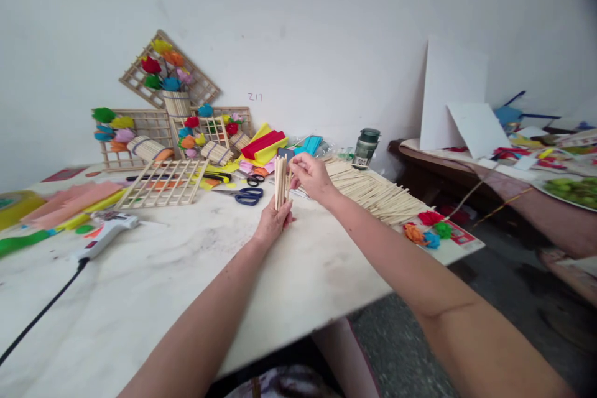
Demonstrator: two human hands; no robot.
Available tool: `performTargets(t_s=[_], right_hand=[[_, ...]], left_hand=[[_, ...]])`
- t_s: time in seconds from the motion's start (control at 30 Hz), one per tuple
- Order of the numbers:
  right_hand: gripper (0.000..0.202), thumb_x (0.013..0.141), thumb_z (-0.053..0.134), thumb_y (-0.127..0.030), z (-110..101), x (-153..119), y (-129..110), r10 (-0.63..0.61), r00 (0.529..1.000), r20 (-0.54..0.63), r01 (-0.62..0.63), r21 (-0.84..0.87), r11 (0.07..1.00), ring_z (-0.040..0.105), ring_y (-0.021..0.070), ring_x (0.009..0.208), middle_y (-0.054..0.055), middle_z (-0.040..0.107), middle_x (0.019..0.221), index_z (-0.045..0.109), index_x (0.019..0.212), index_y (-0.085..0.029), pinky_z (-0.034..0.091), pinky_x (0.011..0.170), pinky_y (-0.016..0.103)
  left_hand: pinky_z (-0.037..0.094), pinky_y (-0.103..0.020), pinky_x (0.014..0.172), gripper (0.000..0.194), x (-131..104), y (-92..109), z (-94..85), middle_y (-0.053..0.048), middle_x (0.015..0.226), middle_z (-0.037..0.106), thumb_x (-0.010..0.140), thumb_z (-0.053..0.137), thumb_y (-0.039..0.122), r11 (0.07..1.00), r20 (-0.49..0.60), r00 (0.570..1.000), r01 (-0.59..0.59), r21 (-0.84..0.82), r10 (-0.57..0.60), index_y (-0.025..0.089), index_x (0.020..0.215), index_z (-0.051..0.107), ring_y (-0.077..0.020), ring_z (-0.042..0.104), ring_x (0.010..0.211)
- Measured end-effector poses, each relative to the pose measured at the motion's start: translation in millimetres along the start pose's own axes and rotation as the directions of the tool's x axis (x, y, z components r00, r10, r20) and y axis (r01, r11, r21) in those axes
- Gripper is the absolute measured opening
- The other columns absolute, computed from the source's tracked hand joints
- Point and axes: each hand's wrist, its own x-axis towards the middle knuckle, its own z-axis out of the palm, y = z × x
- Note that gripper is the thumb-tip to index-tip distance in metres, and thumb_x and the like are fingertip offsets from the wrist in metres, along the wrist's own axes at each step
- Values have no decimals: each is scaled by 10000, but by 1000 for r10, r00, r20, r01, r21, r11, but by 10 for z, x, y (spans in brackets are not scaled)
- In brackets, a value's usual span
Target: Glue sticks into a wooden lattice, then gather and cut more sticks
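Observation:
An upright bundle of pale wooden sticks (pixel 280 179) stands in my left hand (pixel 273 219), whose fingers are wrapped round its lower part. At the bundle's upper right side, my right hand (pixel 310 175) pinches a single thin stick (pixel 288 181). Many loose sticks (pixel 373 189) lie spread on the table to the right of my hands. Blue-handled scissors (pixel 249 196) rest just left of the bundle.
A white glue gun (pixel 109 235) with a black cord lies at left, near a wooden lattice (pixel 163 184) and tape (pixel 18 208). Lattices with paper flowers (pixel 170 68) lean on the wall. A dark bottle (pixel 366 148) stands behind the sticks; crepe flowers (pixel 431 233) lie near the right edge.

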Motion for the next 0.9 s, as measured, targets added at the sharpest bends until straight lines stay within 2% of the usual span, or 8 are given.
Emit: performTargets(t_s=[0.1, 0.27, 0.43, 0.67, 0.73, 0.8, 0.9], right_hand=[[83, 793, 471, -263, 34, 1, 30, -5, 1000, -12, 5, 33, 999, 533, 79, 402, -58, 547, 603, 440, 839, -202, 458, 402, 198], [329, 809, 465, -265, 50, -4, 65, -80, 997, 4, 80, 15, 997, 535, 78, 409, -64, 545, 623, 396, 1128, -226, 470, 415, 196], [243, 822, 451, -297, 42, -8, 57, -128, 991, 39, 131, -64, 989, 546, 66, 448, -11, 612, 765, 513, 1035, -198, 486, 456, 198], [278, 822, 446, -288, 63, -16, 56, -163, 985, 59, 166, -65, 984, 540, 70, 440, 13, 642, 820, 534, 1063, -178, 490, 448, 212], [297, 827, 445, -295, 59, -22, 55, -176, 983, 55, 180, -88, 980, 589, 94, 521, 28, 654, 863, 540, 1083, -177, 508, 491, 222], [306, 831, 451, -300, 46, -29, 49, -208, 978, 29, 210, -169, 963, 636, 133, 710, 39, 662, 921, 561, 1093, -185, 526, 614, 239], [324, 839, 458, -295, 26, -49, 32, -285, 959, -12, 263, -351, 899, 600, 159, 945, 37, 648, 1029, 578, 1127, -212, 483, 802, 254]], left_hand=[[509, -266, 580, 400, -7, 15, 0, 110, 423, 405, 681, 554, 552, 1000, 5, 1000, 9, 12, -9, 183, 767, 427, -38, 340, 363], [516, -270, 568, 412, -20, 50, -2, 102, 404, 363, 675, 552, 563, 1000, 32, 999, 19, 8, -20, 179, 657, 403, -35, 304, 378], [526, -280, 579, 391, -24, 17, -17, 97, 423, 373, 686, 572, 521, 1000, 34, 999, 7, -2, -7, 176, 643, 395, -37, 323, 401], [534, -296, 629, 382, -44, -10, -24, 92, 422, 384, 705, 564, 506, 1000, 45, 999, -9, 7, 8, 174, 618, 397, -35, 333, 394], [532, -289, 611, 390, -50, -2, -23, 92, 421, 371, 701, 565, 512, 1000, 47, 999, -11, 9, 11, 173, 605, 397, -36, 325, 398], [530, -282, 589, 397, -55, 14, -20, 93, 424, 359, 692, 571, 516, 1000, 45, 999, -1, 5, 0, 173, 599, 394, -38, 320, 405], [523, -276, 568, 400, -58, 39, -14, 93, 433, 356, 682, 579, 519, 999, 49, 998, 33, -3, -33, 174, 604, 392, -40, 326, 409]])
